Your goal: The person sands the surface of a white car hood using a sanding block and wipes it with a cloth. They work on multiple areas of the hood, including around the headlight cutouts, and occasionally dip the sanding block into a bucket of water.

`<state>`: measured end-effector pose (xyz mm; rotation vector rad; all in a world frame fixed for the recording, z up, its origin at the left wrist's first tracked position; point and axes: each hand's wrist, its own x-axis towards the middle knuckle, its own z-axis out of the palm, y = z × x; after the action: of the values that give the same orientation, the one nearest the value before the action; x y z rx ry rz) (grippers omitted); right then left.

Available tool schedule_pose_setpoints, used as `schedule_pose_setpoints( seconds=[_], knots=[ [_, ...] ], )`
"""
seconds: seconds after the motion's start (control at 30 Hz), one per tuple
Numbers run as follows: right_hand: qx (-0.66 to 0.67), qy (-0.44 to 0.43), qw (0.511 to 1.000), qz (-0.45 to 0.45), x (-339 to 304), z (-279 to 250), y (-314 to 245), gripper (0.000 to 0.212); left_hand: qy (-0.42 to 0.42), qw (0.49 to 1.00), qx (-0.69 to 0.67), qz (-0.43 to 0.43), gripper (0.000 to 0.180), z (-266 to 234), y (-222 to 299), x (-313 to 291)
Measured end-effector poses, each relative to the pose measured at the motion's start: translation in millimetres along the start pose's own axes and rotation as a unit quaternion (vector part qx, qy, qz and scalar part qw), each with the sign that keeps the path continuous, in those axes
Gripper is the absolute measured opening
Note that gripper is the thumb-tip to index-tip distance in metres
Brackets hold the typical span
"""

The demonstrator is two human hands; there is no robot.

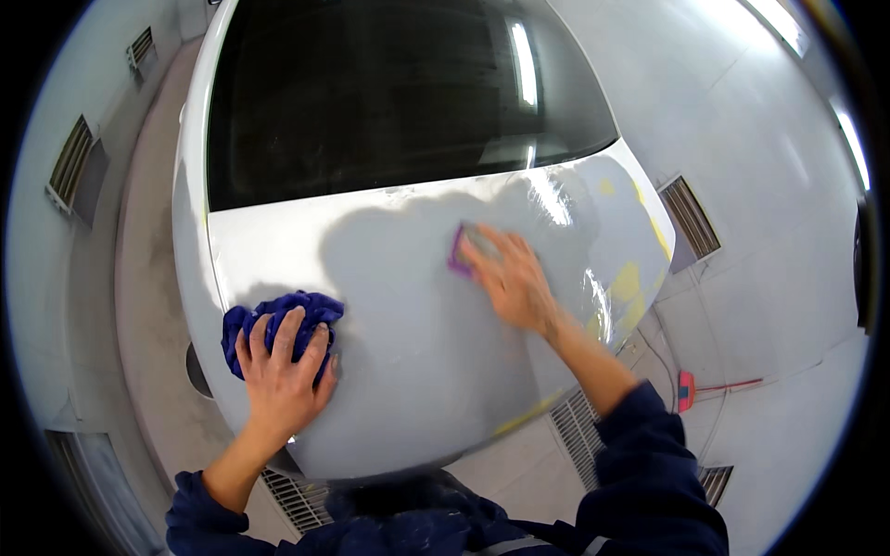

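A crumpled dark-blue cloth (295,306) lies under my left hand (283,366), whose fingers curve over it near the left edge of the car's panel. My right hand (513,283) presses a thin pad with a purple edge (456,250) flat on the middle of the panel; most of the pad is hidden under the fingers. The white car panel (408,343) carries a broad dull-grey coat with a wavy border. Yellowish patches (627,283) show toward its right side, and white paint (264,250) is bare at the left.
Beyond the panel rises the car's dark window glass (371,102). On the floor at the right lies a red tool with a long thin handle (686,391), near a cable. Floor grates (579,435) run below the panel's near edge. Vents (691,218) sit in the pale walls.
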<state>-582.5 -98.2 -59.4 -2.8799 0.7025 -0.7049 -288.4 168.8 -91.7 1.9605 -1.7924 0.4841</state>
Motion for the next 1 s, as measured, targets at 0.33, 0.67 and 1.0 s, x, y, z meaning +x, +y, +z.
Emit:
schedule_pose_setpoints(
  seconds=[0.33,0.67,1.0],
  knots=[
    [0.041,-0.052,0.994,-0.084,19,15,7,0.044,0.005,1.000,0.005,-0.022,0.043,-4,-3,-2],
    [0.100,-0.064,0.984,-0.136,41,16,22,0.042,-0.004,0.999,0.022,-0.045,0.048,-11,-1,-7],
    [0.122,-0.096,0.972,-0.178,40,17,14,0.039,-0.001,0.999,0.023,-0.038,0.046,-18,0,-6]
  ],
)
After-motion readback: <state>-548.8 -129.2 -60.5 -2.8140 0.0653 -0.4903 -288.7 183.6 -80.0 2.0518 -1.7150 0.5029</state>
